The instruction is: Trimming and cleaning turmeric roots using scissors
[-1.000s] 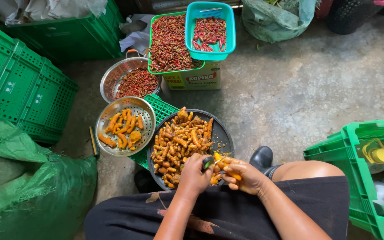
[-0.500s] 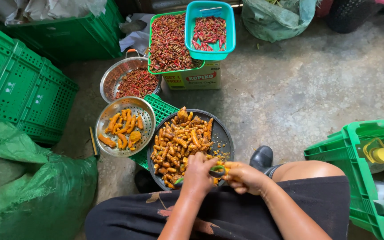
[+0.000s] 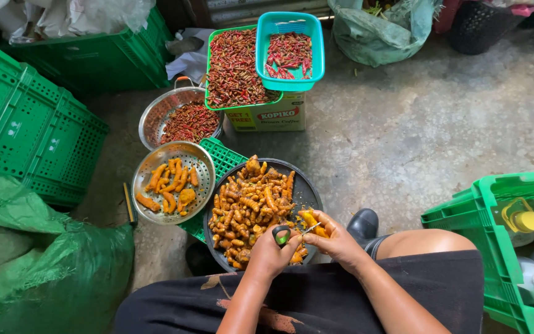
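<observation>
My left hand (image 3: pixel 268 252) grips a small green-handled peeler (image 3: pixel 281 235) over the near edge of a dark round tray (image 3: pixel 309 188) heaped with unpeeled turmeric roots (image 3: pixel 248 204). My right hand (image 3: pixel 336 240) holds one orange turmeric piece (image 3: pixel 312 221) right beside the peeler's blade. A metal colander (image 3: pixel 202 176) to the left holds several peeled bright-orange turmeric pieces (image 3: pixel 168 188).
A second colander (image 3: pixel 156 120), a green basket (image 3: pixel 233 62) and a teal basket (image 3: pixel 290 49) on a cardboard box hold red chillies. Green crates (image 3: pixel 26 124) stand left, another green crate (image 3: pixel 502 235) with bottles right. Green sacks (image 3: pixel 38 260) lie near left. A black shoe (image 3: pixel 363 224) rests on the concrete floor.
Both hands have shifted slightly while working the peeler on the turmeric piece; the piece has turned in my right hand. Everything else is as before.
</observation>
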